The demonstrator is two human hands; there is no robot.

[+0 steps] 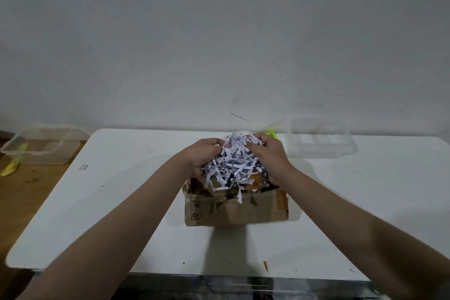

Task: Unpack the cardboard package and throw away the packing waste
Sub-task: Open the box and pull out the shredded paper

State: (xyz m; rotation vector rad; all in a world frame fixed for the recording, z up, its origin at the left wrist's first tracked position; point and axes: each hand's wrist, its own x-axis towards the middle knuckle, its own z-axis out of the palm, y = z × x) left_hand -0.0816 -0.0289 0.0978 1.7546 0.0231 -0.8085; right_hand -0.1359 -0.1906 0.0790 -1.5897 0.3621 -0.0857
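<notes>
A brown cardboard box (243,209) stands open in the middle of the white table (121,202). Above its opening, a big clump of white shredded paper (233,161) is held between my two hands. My left hand (204,153) grips the clump from the left and my right hand (267,153) from the right. A few strips dangle down over the box's front wall. Something orange (255,181) shows inside the box under the paper; what it is stays unclear.
A clear plastic container (321,139) sits at the table's back right, with a yellow-green object (272,133) beside it. Another clear tub (41,146) and a yellow-green tool (11,168) lie on the brown surface to the left. A grey wall runs behind.
</notes>
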